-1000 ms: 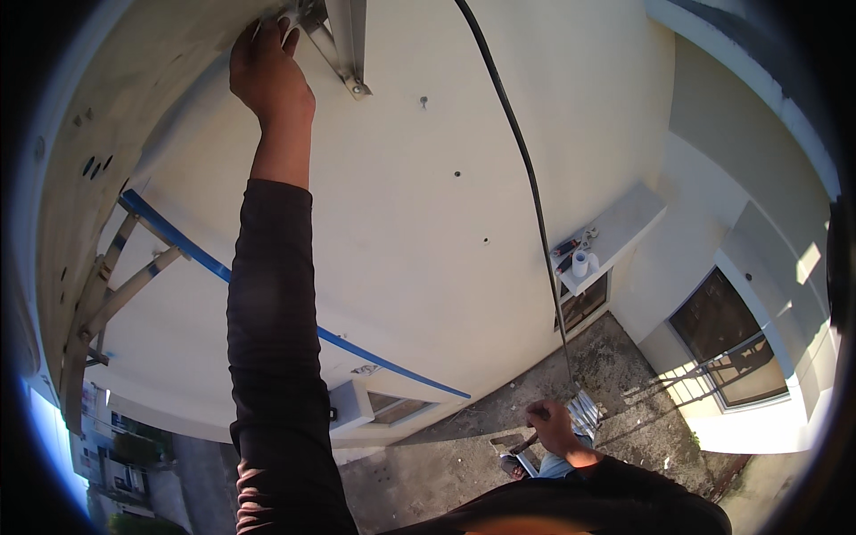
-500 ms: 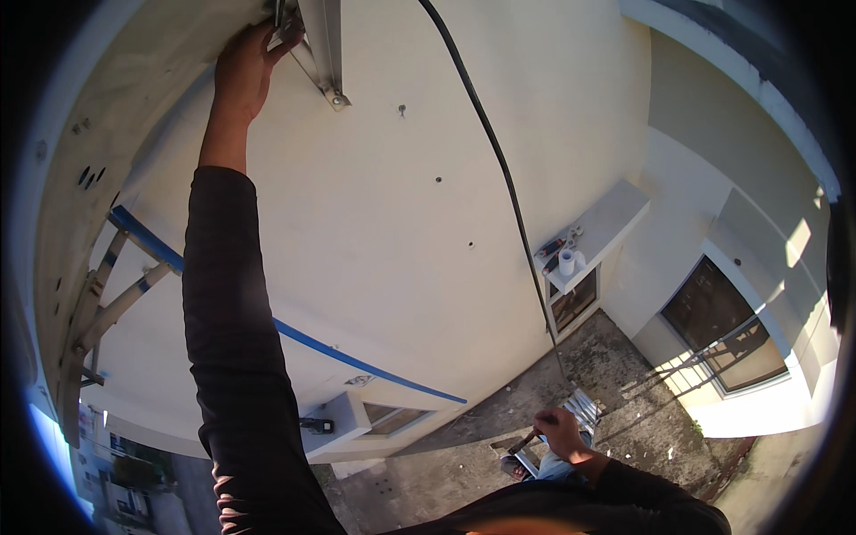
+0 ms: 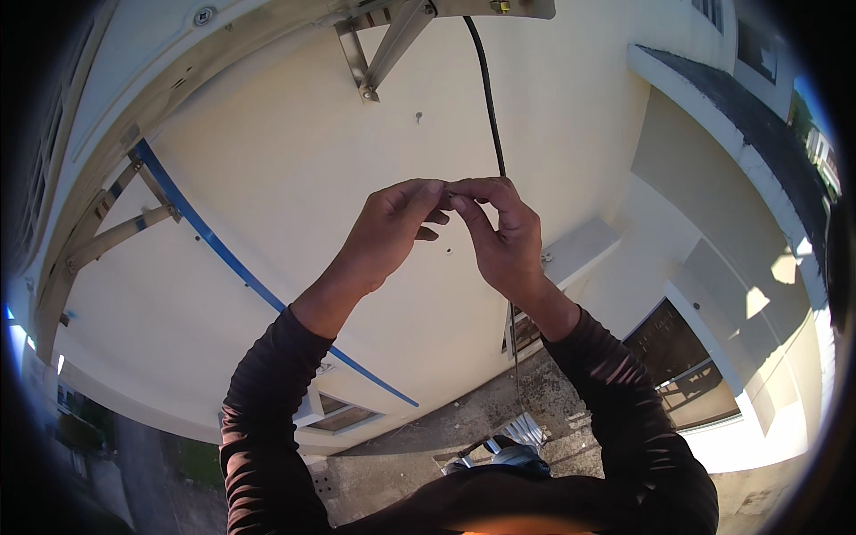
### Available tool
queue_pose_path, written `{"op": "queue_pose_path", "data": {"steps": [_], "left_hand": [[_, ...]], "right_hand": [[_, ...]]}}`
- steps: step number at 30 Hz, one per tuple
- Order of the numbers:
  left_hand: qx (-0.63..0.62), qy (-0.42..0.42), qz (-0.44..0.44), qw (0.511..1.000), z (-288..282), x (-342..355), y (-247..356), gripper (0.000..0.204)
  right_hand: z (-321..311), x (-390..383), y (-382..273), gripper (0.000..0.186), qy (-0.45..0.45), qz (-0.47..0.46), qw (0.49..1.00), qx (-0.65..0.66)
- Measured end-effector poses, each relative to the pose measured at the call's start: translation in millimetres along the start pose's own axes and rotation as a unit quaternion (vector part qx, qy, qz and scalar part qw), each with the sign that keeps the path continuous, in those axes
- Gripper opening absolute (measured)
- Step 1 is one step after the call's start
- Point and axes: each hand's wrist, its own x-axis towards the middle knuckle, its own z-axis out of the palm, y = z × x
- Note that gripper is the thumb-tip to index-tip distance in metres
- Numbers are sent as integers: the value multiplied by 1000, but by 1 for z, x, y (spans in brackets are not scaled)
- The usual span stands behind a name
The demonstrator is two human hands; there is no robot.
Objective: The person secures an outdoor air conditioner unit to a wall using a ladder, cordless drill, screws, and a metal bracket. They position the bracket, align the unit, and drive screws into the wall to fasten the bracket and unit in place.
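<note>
In front of the pale wall (image 3: pixel 303 205), my left hand (image 3: pixel 388 223) and my right hand (image 3: pixel 508 232) meet at their fingertips. Both are closed in a pinch on something very small, mostly covered by the fingers. Above them a metal bracket (image 3: pixel 401 49) with a diagonal brace is fixed to the wall. A bolt with a yellowish nut (image 3: pixel 500 6) shows on its upper arm. Behind my right hand a black cable (image 3: pixel 488 89) runs down the wall.
A white casing (image 3: pixel 134 98) fills the upper left, near a second bracket (image 3: pixel 120 236). A blue strip (image 3: pixel 232 254) curves down the wall. Ledges jut out lower down, one at right (image 3: pixel 580 254). Far below lie concrete ground (image 3: pixel 473 406) and silvery metal slats (image 3: pixel 528 430).
My left hand has come down from the bracket. My right hand has risen from low near my body to meet it. The view has shifted, showing more of the casing and bracket.
</note>
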Motion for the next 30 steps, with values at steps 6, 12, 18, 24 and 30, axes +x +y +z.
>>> {"op": "queue_pose_path", "data": {"steps": [6,12,18,24,30], "left_hand": [[-204,-16,7,979,-9,-3,30,31],[-193,-16,18,981,-26,18,45,24],[-40,176,114,977,-66,73,89,24],[125,204,129,962,-108,145,115,14],[203,249,28,947,-96,161,122,18]], "right_hand": [[19,67,-19,10,-18,-106,992,-61],[14,99,-7,20,-95,-83,991,39],[12,176,24,41,-115,71,972,191],[44,265,80,42,-270,-42,962,-32],[44,291,88,41,-326,54,924,193]]}}
